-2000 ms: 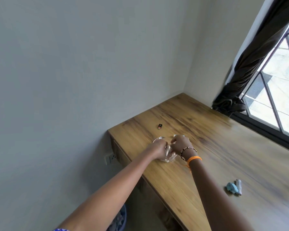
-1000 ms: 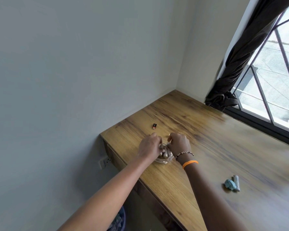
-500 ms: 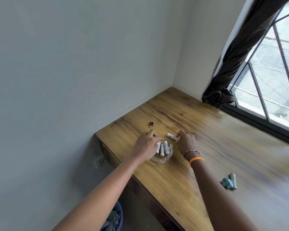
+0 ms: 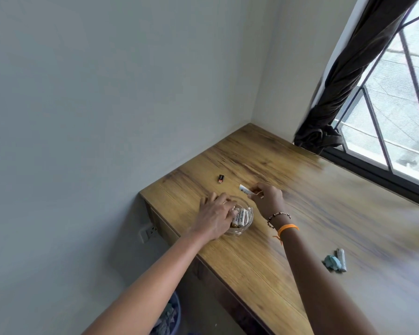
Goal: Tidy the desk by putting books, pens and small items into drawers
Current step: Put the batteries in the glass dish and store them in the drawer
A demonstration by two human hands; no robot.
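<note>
Right hand [image 4: 266,198] pinches one battery [image 4: 246,190], long axis pointing away from the fingers toward the far left. Glass dish [image 4: 248,220] sits just below-left of that hand, nearer than anything else, so it's a short drop. Left hand [image 4: 215,216] rests on the dish rim over the other batteries [image 4: 238,217], fingers loosely curled. Small black item [image 4: 220,178] lies beyond both hands. Wooden desk [image 4: 264,262], corner of room, window on the right.

batteries [image 4: 238,217] in glass dish [image 4: 248,222] | printed lettering along the side | too blurred to read
</note>
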